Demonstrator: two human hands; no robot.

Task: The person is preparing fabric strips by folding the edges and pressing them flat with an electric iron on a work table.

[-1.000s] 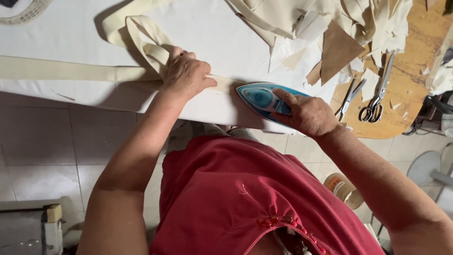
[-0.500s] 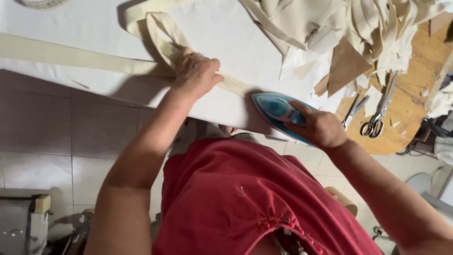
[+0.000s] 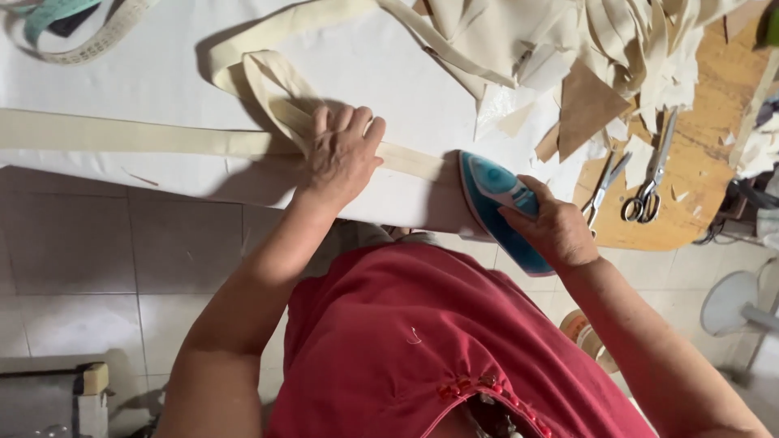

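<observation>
Left hand (image 3: 345,154) lies flat, fingers spread, pressing the strap (image 3: 146,139) onto the white board (image 3: 122,65); it grips nothing. Right hand (image 3: 553,231) is closed round the handle of the blue iron (image 3: 497,207), which sits at the right end of the strap, at the board's near edge.

Change noted: against the two earlier views, the iron has drawn rightward away from the left hand, so a bare length of strap now shows between them where a second ago the two were nearly touching. The left hand has kept its place on the strap. Judged from this, a fresh stretch is pinned taut for the iron, and pressing of this section appears in progress rather than finished.

Edges and room: the strap runs along the board close to its near edge, leaving little margin there; the iron partly overhangs that edge. Far side of the board lies open to the left, while a loop of strap (image 3: 260,73) sits just beyond the left hand. To the far right, fabric offcuts (image 3: 617,40) crowd the board's end, and scissors (image 3: 649,182) rest on the wooden table (image 3: 706,162), apart from the iron. Tiled floor (image 3: 97,268) lies below.
</observation>
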